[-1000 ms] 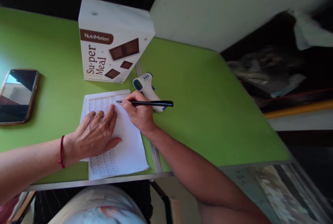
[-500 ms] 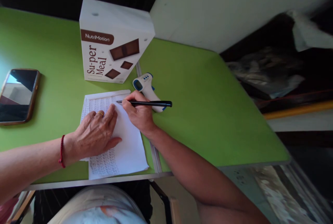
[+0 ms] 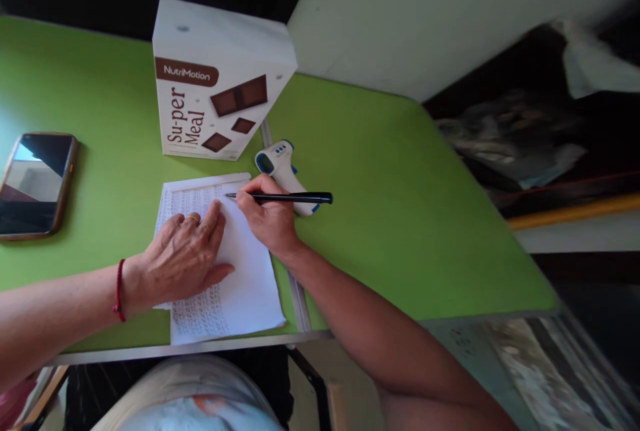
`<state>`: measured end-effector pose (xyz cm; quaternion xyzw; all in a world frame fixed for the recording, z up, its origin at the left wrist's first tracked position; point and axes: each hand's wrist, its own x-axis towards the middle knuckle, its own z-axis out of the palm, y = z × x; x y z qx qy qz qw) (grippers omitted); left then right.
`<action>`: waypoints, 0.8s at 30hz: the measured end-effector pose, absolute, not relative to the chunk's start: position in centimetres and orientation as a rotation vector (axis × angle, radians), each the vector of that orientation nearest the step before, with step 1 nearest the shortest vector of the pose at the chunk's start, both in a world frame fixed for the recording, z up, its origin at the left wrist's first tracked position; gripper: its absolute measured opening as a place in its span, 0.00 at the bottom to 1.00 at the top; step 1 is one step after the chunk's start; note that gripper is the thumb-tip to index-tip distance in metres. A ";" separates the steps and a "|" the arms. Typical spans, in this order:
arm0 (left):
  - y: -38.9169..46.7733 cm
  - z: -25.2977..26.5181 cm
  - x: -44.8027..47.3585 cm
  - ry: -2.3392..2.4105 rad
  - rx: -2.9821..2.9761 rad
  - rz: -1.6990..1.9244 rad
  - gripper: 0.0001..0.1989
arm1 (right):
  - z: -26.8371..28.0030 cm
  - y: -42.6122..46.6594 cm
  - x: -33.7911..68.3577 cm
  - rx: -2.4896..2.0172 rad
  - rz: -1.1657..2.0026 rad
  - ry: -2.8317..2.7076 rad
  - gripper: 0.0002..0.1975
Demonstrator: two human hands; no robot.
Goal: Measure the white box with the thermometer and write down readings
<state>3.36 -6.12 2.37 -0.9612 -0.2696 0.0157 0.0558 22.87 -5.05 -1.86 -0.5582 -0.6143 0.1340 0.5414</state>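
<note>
Sheets of white paper (image 3: 247, 284) lie near the table's front edge, with rows of handwriting down the left part and a blank right part. My left hand (image 3: 187, 254) rests flat across the written part, fingers stretched out and thumb apart, a ring on one finger. A black pen (image 3: 300, 197) is pinched in my right hand (image 3: 270, 217), its tip at the upper part of the paper beside my left fingertips. Just behind my right hand lies a white and blue infrared thermometer (image 3: 280, 164), partly covered by the hand and pen.
A white NutriMotion box (image 3: 220, 84) stands upright behind the paper. At the left lies a smartphone (image 3: 37, 184) with a brown case. The green folding table (image 3: 400, 217) has a metal seam and meets a pale wall (image 3: 370, 17). Plastic bags (image 3: 515, 137) sit on a dark shelf at right.
My right hand and the pen have shifted very slightly to the right. My left hand and the paper stay where they were.
</note>
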 end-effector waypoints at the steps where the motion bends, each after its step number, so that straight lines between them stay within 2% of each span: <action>1: -6.1 2.4 3.4 -0.825 -2.924 0.044 0.36 | -1.9 -5.1 22.9 -1.336 0.319 -1.462 0.07; 14: -6.1 2.6 3.5 -0.840 -2.934 0.096 0.35 | -1.8 -5.0 22.8 -1.315 0.297 -1.475 0.07; 21: -6.2 2.3 3.2 -0.821 -2.894 0.049 0.35 | -0.9 -5.3 23.9 -1.340 0.170 -1.573 0.05; 24: -6.3 2.4 3.2 -0.816 -2.886 0.054 0.35 | -0.5 -5.2 24.7 -1.360 0.047 -1.709 0.08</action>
